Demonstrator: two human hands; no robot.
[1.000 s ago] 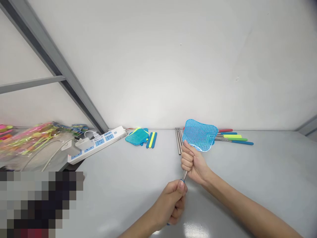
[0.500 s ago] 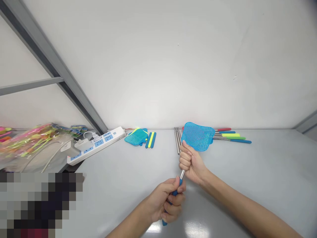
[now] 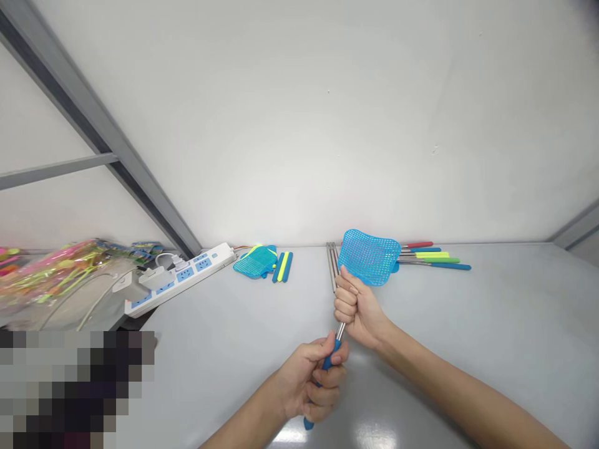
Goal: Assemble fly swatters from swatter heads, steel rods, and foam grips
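A fly swatter with a blue mesh head (image 3: 369, 257) is held slanting in both hands. My left hand (image 3: 313, 380) is wrapped round its blue handle, whose end sticks out below the fingers. Higher up, my right hand (image 3: 358, 305) grips in a fist just under the mesh, and a short length of metal rod (image 3: 341, 330) shows between the hands. Metal tubes (image 3: 331, 259) lie just behind the right fist. Partly covered by the mesh, several finished-looking swatters with coloured handles (image 3: 437, 255) lie at the right.
Left of centre lie blue and yellow mesh swatter heads (image 3: 255, 262) beside three loose handle grips (image 3: 282, 267). A white power strip (image 3: 182, 279) with plugs and cables stands further left, near plastic bags of colourful pieces (image 3: 65, 274). The wall rises behind the table.
Both hands keep their hold on the swatter and have barely moved. The whole view has shifted slightly.
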